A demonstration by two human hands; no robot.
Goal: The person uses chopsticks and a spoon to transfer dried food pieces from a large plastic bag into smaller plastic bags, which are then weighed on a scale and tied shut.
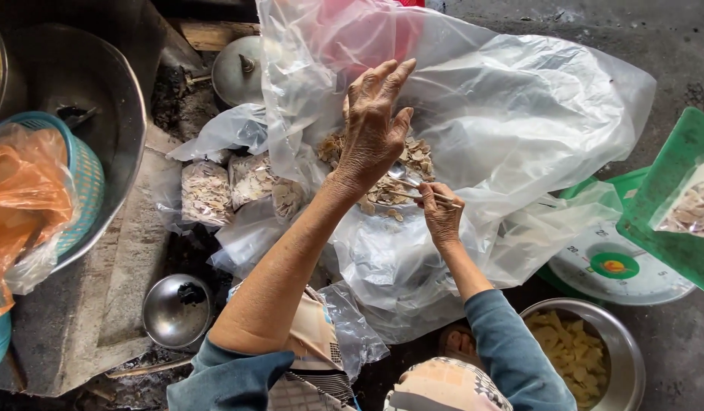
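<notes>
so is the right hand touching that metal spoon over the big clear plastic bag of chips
Touching. The head view shows the right hand with its fingers closed around the handle of the metal spoon, above the clear plastic bag.

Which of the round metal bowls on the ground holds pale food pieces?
The metal bowl at lower right, beside the right forearm, holds pale yellow pieces. The smaller metal bowl at lower left holds none, only a dark bit.
</notes>
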